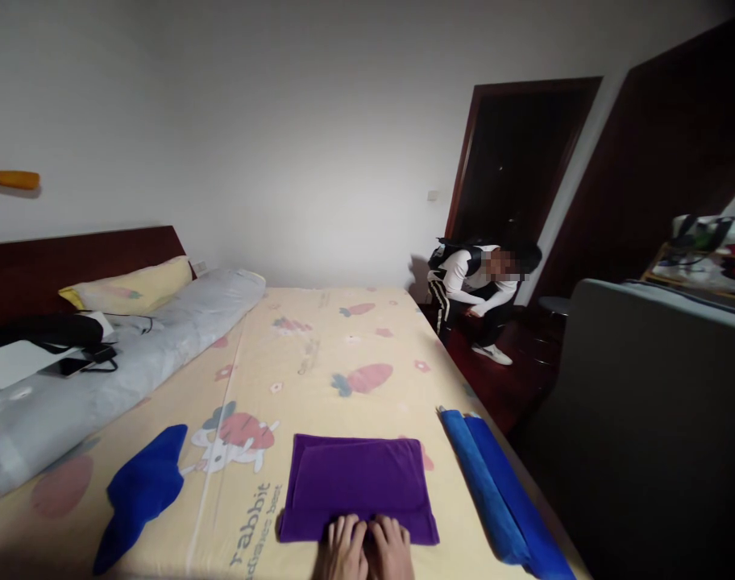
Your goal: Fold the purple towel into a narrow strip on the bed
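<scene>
A purple cloth (359, 475) lies folded into a flat rectangle on the patterned bed sheet (307, 403). At its near edge my left hand (346, 548) and my right hand (392, 549) sit side by side, with fingers curled and pressed on the fabric. Both hands appear to grip that edge, and the thumbs are mostly hidden between them. To the left lies a crumpled blue cloth (143, 491). Two rolled blue cloths, a lighter one (485, 487) and a darker one (518, 499), rest along the bed's right side.
A grey bolster (162, 362) holds a white sheet, a phone and black items at the left. Behind it are a yellow pillow (131, 286) and the headboard (83, 258). A person (476, 282) sits beyond the bed's right edge. A dark grey panel (651, 427) stands at right.
</scene>
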The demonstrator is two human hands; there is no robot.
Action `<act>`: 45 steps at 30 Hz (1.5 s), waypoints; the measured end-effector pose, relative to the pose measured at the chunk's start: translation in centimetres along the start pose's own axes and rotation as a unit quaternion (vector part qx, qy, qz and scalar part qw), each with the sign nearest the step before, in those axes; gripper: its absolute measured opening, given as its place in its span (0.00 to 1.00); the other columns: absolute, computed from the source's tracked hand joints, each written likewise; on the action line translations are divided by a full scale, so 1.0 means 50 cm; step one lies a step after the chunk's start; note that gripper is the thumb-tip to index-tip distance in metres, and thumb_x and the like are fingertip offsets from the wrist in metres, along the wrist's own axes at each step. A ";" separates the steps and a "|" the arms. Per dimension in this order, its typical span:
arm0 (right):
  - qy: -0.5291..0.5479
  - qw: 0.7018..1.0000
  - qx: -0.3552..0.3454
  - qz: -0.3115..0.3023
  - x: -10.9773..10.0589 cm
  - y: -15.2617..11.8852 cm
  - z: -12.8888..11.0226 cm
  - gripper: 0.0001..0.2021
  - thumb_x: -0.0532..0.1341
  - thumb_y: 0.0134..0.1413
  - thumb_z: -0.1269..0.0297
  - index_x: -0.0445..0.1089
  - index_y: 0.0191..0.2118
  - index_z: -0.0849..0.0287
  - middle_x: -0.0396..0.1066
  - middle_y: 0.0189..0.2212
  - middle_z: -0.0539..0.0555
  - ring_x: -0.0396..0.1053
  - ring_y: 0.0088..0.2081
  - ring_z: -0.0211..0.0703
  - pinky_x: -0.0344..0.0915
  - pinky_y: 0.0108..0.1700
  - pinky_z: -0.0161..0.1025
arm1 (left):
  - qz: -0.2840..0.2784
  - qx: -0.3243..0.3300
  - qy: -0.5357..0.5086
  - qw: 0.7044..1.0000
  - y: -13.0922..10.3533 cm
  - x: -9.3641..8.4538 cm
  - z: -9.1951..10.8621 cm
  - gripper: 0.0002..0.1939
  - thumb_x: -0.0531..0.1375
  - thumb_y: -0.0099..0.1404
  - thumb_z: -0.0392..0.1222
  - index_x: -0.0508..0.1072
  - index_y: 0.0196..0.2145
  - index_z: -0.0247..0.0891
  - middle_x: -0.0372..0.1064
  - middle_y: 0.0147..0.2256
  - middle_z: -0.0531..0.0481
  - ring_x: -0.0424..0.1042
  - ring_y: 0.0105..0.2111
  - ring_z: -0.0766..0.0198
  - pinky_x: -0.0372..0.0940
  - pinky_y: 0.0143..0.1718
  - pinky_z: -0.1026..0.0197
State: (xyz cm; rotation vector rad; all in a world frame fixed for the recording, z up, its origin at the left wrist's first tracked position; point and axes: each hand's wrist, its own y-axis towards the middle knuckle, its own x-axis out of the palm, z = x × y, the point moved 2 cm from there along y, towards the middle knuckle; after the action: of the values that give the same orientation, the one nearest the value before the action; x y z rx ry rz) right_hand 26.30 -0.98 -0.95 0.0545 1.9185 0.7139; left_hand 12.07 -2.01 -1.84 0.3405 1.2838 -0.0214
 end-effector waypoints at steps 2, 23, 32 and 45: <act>-0.002 1.000 0.005 -0.011 0.010 0.009 -0.019 0.19 0.59 0.46 0.71 0.66 0.46 0.48 0.73 0.41 0.51 0.68 0.39 0.48 0.57 0.41 0.43 | -0.029 -0.020 -0.002 0.999 0.006 0.010 0.005 0.27 0.51 0.59 0.33 0.69 0.55 0.48 0.70 0.55 0.47 0.67 0.55 0.51 0.60 0.55 0.48; 0.020 0.987 0.135 -0.085 -0.173 0.021 0.157 0.10 0.54 0.47 0.70 0.69 0.35 0.53 0.73 0.34 0.51 0.66 0.41 0.47 0.54 0.49 0.47 | 0.047 -0.071 -0.031 0.996 -0.042 -0.202 -0.240 0.22 0.52 0.56 0.31 0.74 0.46 0.45 0.76 0.45 0.48 0.71 0.48 0.56 0.65 0.53 0.51; -0.001 0.973 0.214 -0.089 -0.174 0.065 0.164 0.14 0.51 0.51 0.67 0.69 0.42 0.56 0.73 0.38 0.56 0.67 0.43 0.51 0.57 0.48 0.47 | 0.126 -0.169 -0.114 0.971 -0.005 -0.158 -0.284 0.23 0.51 0.56 0.35 0.71 0.48 0.42 0.75 0.47 0.46 0.74 0.47 0.58 0.68 0.51 0.54; 0.015 0.998 0.031 -0.043 0.055 0.048 0.018 0.23 0.59 0.47 0.69 0.69 0.50 0.43 0.75 0.49 0.50 0.71 0.47 0.50 0.63 0.45 0.44 | 0.017 -0.094 -0.054 0.994 0.052 -0.086 -0.025 0.24 0.51 0.60 0.33 0.73 0.50 0.51 0.73 0.51 0.51 0.68 0.52 0.58 0.60 0.54 0.58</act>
State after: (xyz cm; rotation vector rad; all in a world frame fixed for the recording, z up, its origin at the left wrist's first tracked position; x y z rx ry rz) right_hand 25.15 2.33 -2.26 0.0001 1.9600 0.6002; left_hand 10.20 0.06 2.51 0.1969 1.1619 0.1071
